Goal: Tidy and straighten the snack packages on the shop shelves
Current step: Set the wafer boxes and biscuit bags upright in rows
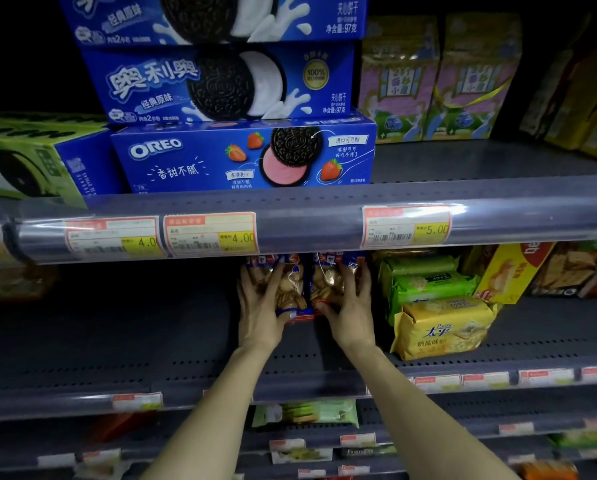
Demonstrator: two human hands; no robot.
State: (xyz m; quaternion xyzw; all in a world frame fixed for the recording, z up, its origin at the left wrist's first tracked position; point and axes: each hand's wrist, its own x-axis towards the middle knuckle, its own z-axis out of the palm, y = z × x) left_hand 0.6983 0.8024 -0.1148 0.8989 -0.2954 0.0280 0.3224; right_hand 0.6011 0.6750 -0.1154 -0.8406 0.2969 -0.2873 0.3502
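Hands at frame centre: left hand grips the left biscuit bag, right hand grips the right biscuit bag. Advisable: square both bags upright, fronts level, beside the green packs.

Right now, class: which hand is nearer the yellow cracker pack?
Right. The right hand holds a clear biscuit bag just left of the yellow cracker pack; the left hand is farther left.

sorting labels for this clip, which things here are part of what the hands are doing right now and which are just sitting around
In use: left hand and right hand, each holding one of two clear biscuit bags.

Just sitting: Oreo boxes, yellow cracker pack, green cracker pack, price tags.
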